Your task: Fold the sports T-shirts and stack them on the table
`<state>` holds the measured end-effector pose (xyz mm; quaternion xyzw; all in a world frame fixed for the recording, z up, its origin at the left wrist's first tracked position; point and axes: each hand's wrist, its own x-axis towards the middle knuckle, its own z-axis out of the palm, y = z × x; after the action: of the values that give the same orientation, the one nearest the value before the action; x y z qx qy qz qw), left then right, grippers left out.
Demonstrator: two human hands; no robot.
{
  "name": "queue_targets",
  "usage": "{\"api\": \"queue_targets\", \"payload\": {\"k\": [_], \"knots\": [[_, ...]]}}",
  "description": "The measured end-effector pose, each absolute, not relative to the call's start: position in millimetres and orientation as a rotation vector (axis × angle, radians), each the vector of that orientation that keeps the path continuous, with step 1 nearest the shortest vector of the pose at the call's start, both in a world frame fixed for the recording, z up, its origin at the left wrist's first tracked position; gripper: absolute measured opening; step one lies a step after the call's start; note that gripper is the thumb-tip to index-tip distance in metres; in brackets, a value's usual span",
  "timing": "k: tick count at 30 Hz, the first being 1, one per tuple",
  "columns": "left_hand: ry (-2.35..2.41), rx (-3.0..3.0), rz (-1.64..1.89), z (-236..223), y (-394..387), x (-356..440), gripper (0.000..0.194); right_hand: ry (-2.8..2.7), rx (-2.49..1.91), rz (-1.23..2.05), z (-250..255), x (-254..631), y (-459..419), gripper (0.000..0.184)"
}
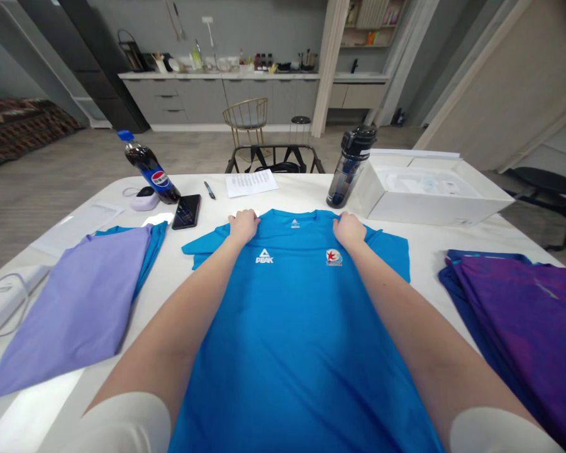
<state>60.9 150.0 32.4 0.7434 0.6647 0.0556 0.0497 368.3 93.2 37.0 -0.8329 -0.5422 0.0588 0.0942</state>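
A blue T-shirt (297,321) lies spread front side up on the white table, its collar toward the far side and its hem running out of view at the bottom. White "PEAK" lettering and a round red-and-white emblem mark its chest. My left hand (244,225) grips the shirt at the shoulder left of the collar, fingers closed on the cloth. At the opposite shoulder, my right hand (349,230) is closed on the fabric too. Both sleeves stretch outward past my hands.
Folded lavender cloth (82,289) lies over blue cloth at left; folded purple and navy clothes (523,314) at right. Farther back are a cola bottle (151,170), phone (187,211), pen (210,190), paper (251,183), dark water bottle (349,170) and open white box (424,204).
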Motion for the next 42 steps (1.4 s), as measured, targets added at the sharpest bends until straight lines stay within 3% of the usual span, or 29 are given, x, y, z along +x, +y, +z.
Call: {"api": "queue_targets", "payload": {"k": [8, 13, 22, 26, 32, 36, 42], "knots": [[2.187, 2.238, 0.383, 22.1, 177.7, 67.1, 0.034, -1.645, -2.3, 0.067, 22.5, 352.3, 122.9, 0.041], [2.2, 2.327, 0.523, 23.9, 145.6, 69.1, 0.048, -1.646, -2.149, -0.093, 30.6, 342.6, 101.2, 0.051], [2.235, 2.169, 0.233, 11.3, 83.9, -68.3, 0.068, -1.553, -2.463, 0.227, 15.3, 434.5, 23.0, 0.082], [2.158, 2.219, 0.083, 11.3, 82.9, -92.3, 0.064, -1.649, -2.51, 0.252, 11.4, 455.3, 19.3, 0.084], [1.839, 2.574, 0.282, 30.8, 58.7, -18.5, 0.06, -1.878, -2.302, -0.094, 22.1, 386.4, 4.9, 0.073], [1.763, 2.482, 0.11, 19.2, 33.5, 5.2, 0.065, -2.081, -2.184, 0.097, 10.7, 342.1, -15.3, 0.07], [1.979, 2.38, 0.115, 16.3, 24.4, -40.4, 0.066, -1.963, -2.38, 0.153, 10.6, 393.2, -36.3, 0.072]]}}
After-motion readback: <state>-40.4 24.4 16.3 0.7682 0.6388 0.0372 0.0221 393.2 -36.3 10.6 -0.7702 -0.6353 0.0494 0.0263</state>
